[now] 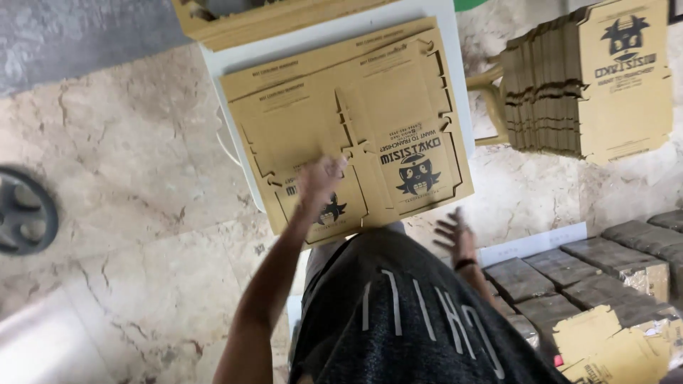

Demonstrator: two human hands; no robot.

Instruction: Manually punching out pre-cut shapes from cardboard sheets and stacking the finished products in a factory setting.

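Two flat brown cardboard box blanks [370, 121] with a black printed logo lie overlapping on a small white table [459, 78]. My left hand [320, 178] reaches out and presses on the nearer left blank, fingers blurred and loosely spread, holding nothing. My right hand [455, 238], with a dark band at the wrist, hovers with fingers apart just off the near right corner of the blanks, not touching them. My dark printed shirt [405, 320] fills the bottom middle.
A thick stack of the same blanks [590, 78] stands on edge to the right. Another stack [270, 18] lies at the table's far end. Wrapped brown bundles [605, 270] sit at lower right. A dark round wheel-like object [25, 210] lies on the marble floor [135, 163].
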